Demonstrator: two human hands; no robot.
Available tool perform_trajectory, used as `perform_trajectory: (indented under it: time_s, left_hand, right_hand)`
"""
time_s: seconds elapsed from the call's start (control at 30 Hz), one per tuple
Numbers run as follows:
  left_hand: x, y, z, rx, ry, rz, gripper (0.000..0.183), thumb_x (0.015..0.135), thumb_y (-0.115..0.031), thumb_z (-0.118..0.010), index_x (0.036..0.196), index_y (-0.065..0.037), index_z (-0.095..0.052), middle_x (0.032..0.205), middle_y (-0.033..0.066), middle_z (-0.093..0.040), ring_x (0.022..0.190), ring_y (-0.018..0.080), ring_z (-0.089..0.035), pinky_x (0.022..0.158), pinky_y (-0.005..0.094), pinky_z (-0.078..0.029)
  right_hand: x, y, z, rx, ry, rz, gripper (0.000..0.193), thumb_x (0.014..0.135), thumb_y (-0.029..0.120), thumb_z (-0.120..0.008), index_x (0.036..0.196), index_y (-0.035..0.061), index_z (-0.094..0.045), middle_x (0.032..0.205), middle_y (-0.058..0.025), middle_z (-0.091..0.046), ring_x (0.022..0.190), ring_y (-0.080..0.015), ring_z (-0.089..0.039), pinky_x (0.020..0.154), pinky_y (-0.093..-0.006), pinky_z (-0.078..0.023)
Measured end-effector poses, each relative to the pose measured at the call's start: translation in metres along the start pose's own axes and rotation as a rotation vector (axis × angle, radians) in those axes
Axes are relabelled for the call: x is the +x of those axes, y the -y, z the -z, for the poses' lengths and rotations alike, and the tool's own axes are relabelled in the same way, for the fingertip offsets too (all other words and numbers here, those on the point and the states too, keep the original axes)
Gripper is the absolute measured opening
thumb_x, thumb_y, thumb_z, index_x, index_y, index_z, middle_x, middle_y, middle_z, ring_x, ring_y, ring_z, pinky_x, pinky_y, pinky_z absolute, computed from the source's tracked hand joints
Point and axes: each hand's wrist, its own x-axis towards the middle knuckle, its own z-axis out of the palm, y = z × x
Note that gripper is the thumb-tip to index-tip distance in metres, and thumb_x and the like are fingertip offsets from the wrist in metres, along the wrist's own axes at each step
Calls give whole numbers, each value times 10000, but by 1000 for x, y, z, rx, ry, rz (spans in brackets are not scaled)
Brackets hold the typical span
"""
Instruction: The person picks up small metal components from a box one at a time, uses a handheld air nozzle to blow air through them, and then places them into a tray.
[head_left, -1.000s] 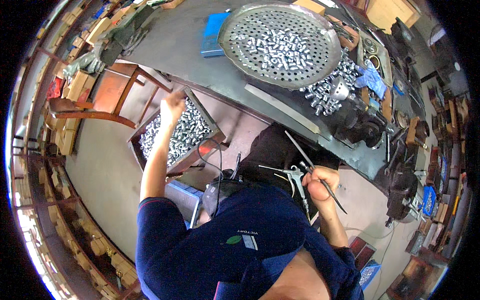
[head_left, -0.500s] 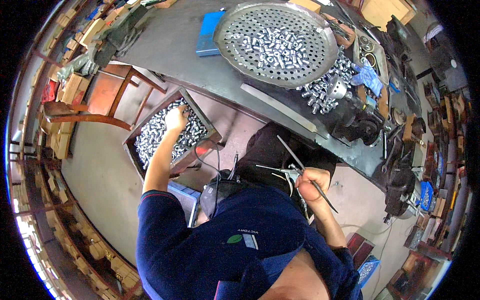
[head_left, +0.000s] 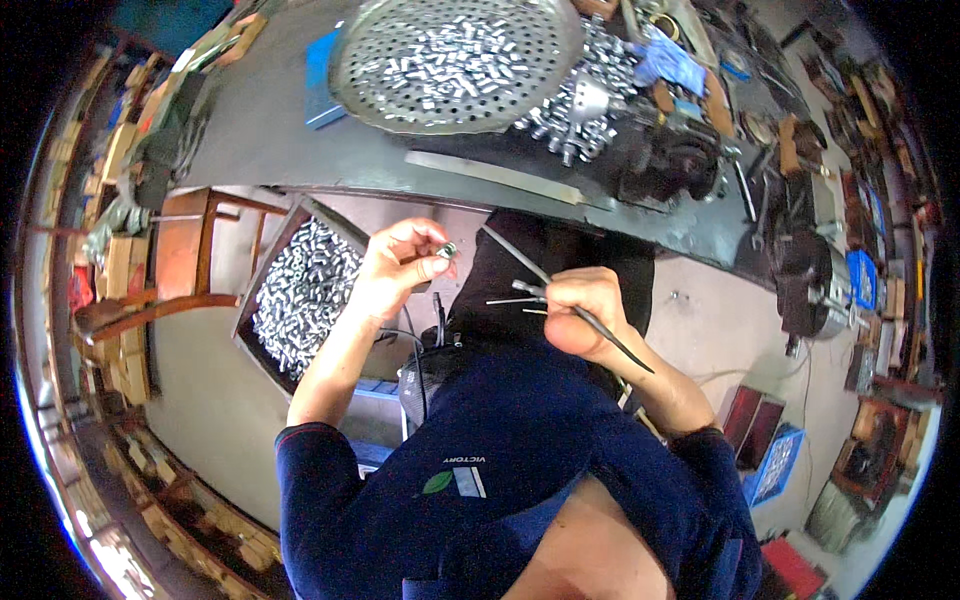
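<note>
Changes, left to right. Withdrawn from the wooden box [head_left: 256, 360]: left hand [head_left: 398, 263], half a second ago reaching in among the loose metal pieces [head_left: 305, 295]. Now clear of the rim, shifted rightward, pinching a single small piece [head_left: 447, 250] between thumb and fingertips. Further right, no clear change: rod [head_left: 515, 255] gripped in right hand [head_left: 585, 300], much as in both earlier views. Judged from this: pick-up complete for one piece, with piece and rod now brought near each other; no contact seen between the two.

Positions, left to right. Box just in front of the surface [head_left: 260, 135], by its front edge, toward the left end. Left hand right of the box, off the surface, on the near side of that edge. Single small piece at the right side of the left hand, at the fingertips, just left of the rod's far tip; too small to read in detail. Beyond, on the surface: perforated tray [head_left: 362, 90] with more pieces spread in it, then flat metal strip [head_left: 495, 177] along the front edge. Rod slanting from upper left to lower right, near end past the right hand. Just left of the right hand, metal nozzle-like part [head_left: 527, 290]; cannot tell whether held. Right hand closed around the rod's middle. Right of the tray, heap of fittings [head_left: 568, 138].
</note>
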Motion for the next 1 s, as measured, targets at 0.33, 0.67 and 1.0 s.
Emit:
perform_trajectory:
  time_s: [0.33,0.67,1.0]
  left_hand:
    - [6,0,-54,-70,149,192,291,875,-206,-584,967,70,-596,677,134,-615,526,190,-591,524,285,-490]
    - [9,-1,-61,108,208,250,248,874,-159,-579,935,82,-595,720,136,-633,577,198,-630,560,297,-517]
    - [19,-4,-49,275,127,61,194,805,30,-613,996,40,-576,877,75,-630,727,144,-616,672,257,-501]
  right_hand:
    - [3,5,5,-92,23,92,348,639,262,-655,583,59,-377,515,-92,-390,474,-301,-450,447,-380,-325]
    - [-5,-1,2,-283,-2,132,174,573,168,-623,609,74,-482,525,-93,-475,503,-314,-515,465,-410,-394]
    - [-11,-7,7,106,-79,-197,673,768,673,-482,533,55,-357,493,-36,-315,448,-120,-360,425,-288,-263]
